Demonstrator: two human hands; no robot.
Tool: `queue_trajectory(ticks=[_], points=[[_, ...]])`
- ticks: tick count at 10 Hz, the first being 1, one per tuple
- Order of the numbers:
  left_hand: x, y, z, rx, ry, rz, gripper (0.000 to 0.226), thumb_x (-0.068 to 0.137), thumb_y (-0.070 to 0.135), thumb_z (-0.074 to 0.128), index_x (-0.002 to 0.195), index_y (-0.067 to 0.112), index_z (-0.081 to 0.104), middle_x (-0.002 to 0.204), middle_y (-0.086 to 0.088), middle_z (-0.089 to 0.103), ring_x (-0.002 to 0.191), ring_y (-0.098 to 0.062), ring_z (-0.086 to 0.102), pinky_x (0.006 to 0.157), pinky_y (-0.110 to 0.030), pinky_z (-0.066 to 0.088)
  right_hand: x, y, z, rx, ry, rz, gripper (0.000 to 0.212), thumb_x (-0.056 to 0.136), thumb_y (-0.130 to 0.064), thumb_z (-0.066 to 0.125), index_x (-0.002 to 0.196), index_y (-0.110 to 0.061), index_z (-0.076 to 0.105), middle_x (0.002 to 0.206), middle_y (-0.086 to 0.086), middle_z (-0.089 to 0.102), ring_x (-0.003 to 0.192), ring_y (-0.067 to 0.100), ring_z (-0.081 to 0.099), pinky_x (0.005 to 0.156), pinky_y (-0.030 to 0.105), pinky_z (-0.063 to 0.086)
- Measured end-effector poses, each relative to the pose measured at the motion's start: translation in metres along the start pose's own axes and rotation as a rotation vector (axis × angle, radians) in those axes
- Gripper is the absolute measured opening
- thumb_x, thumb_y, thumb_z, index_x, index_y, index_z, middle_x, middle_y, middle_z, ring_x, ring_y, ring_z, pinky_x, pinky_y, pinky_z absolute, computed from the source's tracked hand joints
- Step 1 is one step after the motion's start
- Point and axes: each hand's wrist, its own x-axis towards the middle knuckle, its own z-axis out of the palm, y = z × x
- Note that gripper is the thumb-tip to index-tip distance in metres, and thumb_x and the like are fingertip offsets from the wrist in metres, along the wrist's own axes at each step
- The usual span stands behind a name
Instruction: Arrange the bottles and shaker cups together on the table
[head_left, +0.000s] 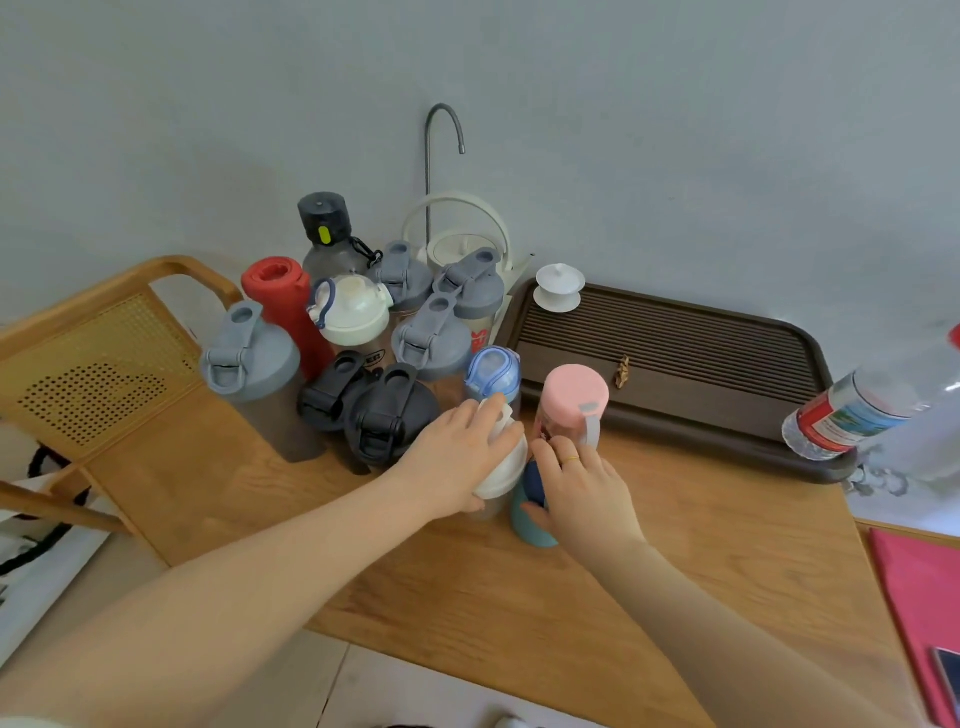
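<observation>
Several shaker cups and bottles stand clustered at the back left of the wooden table (675, 561): grey-lidded shakers (249, 358), a red bottle (283, 296), black-lidded shakers (389, 415), a blue-lidded bottle (493, 371) and a pink-lidded bottle (574, 400). My left hand (457, 457) grips the white lid of a shaker cup (501, 470) at the cluster's front edge. Right beside it, my right hand (582, 493) holds a teal bottle (530, 519) with a dark blue top; the hand hides most of it.
A dark brown tea tray (675, 358) lies at the back right with a white lidded cup (560, 287) on it. A clear water bottle (872, 405) leans at the right. A white kettle (462, 244), a wooden chair (104, 364) and a pink sheet (924, 597) surround the table.
</observation>
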Motion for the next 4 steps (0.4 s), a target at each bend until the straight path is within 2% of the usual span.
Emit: queue_trajectory(ticks=[1, 2, 3, 4], points=[[0.004, 0.0, -0.002, 0.011, -0.015, -0.015, 0.088, 0.069, 0.035, 0.075, 0.136, 0.015, 0.022, 0.146, -0.019, 0.018, 0.118, -0.033, 0.04, 0.097, -0.04, 0.04, 0.002, -0.003, 0.0, 0.047, 0.026, 0.007, 0.063, 0.067, -0.041, 0.076, 0.119, -0.012, 0.053, 0.111, 0.009, 0.063, 0.097, 0.029, 0.061, 0.076, 0.036, 0.053], [0.005, -0.002, -0.003, 0.011, -0.03, -0.021, 0.089, 0.069, 0.037, 0.075, 0.137, 0.015, 0.021, 0.147, -0.019, 0.017, 0.119, -0.033, 0.039, 0.096, -0.041, 0.04, 0.004, 0.0, 0.001, 0.021, 0.033, -0.004, 0.061, 0.072, -0.041, 0.072, 0.121, -0.012, 0.051, 0.118, 0.01, 0.061, 0.103, 0.03, 0.059, 0.082, 0.037, 0.051], [0.0, -0.001, -0.005, 0.001, -0.019, -0.035, 0.085, 0.071, 0.04, 0.072, 0.137, 0.015, 0.024, 0.15, -0.018, 0.016, 0.123, -0.032, 0.037, 0.097, -0.041, 0.039, 0.005, 0.0, -0.002, -0.041, 0.027, -0.031, 0.064, 0.055, -0.047, 0.082, 0.105, -0.013, 0.062, 0.1, 0.007, 0.069, 0.092, 0.026, 0.064, 0.07, 0.034, 0.053], [-0.015, -0.001, -0.014, -0.057, 0.103, -0.009, 0.075, 0.066, 0.047, 0.072, 0.126, 0.014, 0.043, 0.142, -0.017, 0.04, 0.121, -0.031, 0.048, 0.095, -0.04, 0.045, 0.005, 0.0, -0.007, -0.035, 0.156, -0.095, 0.066, 0.048, -0.053, 0.082, 0.099, -0.014, 0.065, 0.092, 0.003, 0.07, 0.084, 0.023, 0.065, 0.067, 0.031, 0.052]])
